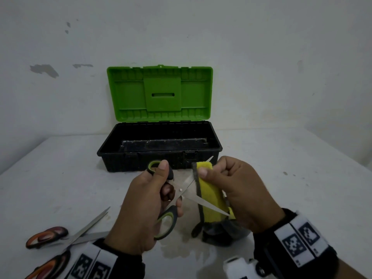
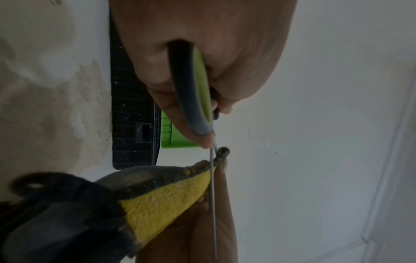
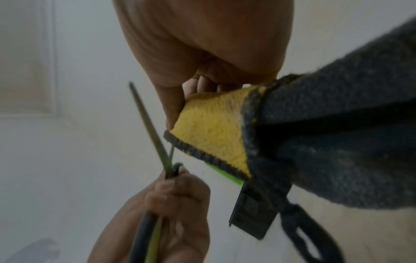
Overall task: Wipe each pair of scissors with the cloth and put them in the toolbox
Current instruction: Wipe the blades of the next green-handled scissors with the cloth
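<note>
One pair mid-wipe: left hand (image 1: pixel 141 208) grips the open green scissors (image 1: pixel 181 193), right hand (image 1: pixel 239 196) pinches the cloth (image 1: pixel 209 198) round a blade; next, the empty toolbox (image 1: pixel 112 147) at twelve o'clock.

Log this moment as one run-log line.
left hand grips green-handled scissors, blades open | right hand presses cloth on blade | toolbox open

Both hands are bare. Each wrist wears a black band (image 1: pixel 298 248) carrying white panels printed with black square markers — the left band (image 1: pixel 94 264) likewise. A white camera housing (image 1: pixel 241 266) sits by the right wrist.
</note>
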{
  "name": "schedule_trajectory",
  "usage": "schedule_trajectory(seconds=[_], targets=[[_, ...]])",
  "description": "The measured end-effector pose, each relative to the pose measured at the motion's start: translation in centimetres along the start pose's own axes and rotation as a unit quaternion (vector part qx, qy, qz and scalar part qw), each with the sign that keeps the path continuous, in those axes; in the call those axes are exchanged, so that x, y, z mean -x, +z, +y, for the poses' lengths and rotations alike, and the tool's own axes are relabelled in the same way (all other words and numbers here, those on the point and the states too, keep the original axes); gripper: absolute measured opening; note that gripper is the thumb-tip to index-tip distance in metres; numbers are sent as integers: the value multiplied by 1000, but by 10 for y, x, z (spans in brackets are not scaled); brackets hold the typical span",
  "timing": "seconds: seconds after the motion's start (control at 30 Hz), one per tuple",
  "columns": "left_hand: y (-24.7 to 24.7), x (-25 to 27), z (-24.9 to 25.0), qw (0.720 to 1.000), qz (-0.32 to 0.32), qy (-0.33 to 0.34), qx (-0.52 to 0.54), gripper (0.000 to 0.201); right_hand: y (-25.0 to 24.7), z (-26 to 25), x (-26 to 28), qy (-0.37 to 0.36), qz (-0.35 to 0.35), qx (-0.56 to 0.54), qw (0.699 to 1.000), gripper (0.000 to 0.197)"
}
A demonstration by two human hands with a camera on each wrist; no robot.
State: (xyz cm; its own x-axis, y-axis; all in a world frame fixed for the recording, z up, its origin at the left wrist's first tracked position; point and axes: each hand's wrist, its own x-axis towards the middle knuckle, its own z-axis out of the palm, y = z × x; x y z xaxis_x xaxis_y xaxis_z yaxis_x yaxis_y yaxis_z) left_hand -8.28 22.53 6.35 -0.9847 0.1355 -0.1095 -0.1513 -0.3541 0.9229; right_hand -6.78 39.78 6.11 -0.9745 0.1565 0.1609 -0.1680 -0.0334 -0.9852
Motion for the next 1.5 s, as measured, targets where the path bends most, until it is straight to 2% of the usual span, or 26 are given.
schedule_trajectory(seconds=[0.07,0.17,0.33,0.47,0.57,0.67,0.77,0.83,0.97,1.07,1.13,1.2,1.27,1.33,1.43,1.5], targets=[[-1,0,0,1000,-3,-4,-1,34,2,0,2,1,2,-7,1000,32],[-1,0,0,1000,-4,-7,3,33,-3,2,-6,-6,42,-27,999,32],[-3,0,0,1000,-11,-12,-1,35,1,4,0,-7,13,-17,1000,31],[-4,1,-1,1000,-14,-13,0,34,-4,3,-8,-12,42,-29,999,31],[-4,0,-4,1000,-5,11,-12,34,-13,5,-18,-8,83,-18,996,33],[-6,-2,-3,997,19,53,-45,34,-27,5,-25,-28,131,50,990,33],[-13,-7,-1,993,29,88,-78,31,-35,3,-25,-42,127,111,985,29],[-16,-11,0,982,31,126,-137,26,-34,1,-21,-53,125,169,976,23],[-17,-14,0,936,28,226,-268,16,-23,-3,-12,-70,80,274,956,20],[-19,-18,-7,863,21,316,-394,15,-5,0,-7,-25,34,259,965,28],[-18,-20,-11,814,24,360,-456,12,5,6,-8,34,3,190,981,59],[-16,-18,-13,781,15,378,-497,6,12,9,-10,100,-15,121,988,92],[-16,-18,-14,739,9,394,-546,4,15,5,-12,143,-35,84,985,104],[-18,-20,-11,702,4,411,-582,6,13,-1,-14,164,-50,72,982,97],[-18,-21,-6,672,-24,416,-612,10,10,-5,-14,166,-80,80,980,62],[-18,-22,-6,664,-43,409,-624,14,11,-4,-12,152,-89,88,980,36]])
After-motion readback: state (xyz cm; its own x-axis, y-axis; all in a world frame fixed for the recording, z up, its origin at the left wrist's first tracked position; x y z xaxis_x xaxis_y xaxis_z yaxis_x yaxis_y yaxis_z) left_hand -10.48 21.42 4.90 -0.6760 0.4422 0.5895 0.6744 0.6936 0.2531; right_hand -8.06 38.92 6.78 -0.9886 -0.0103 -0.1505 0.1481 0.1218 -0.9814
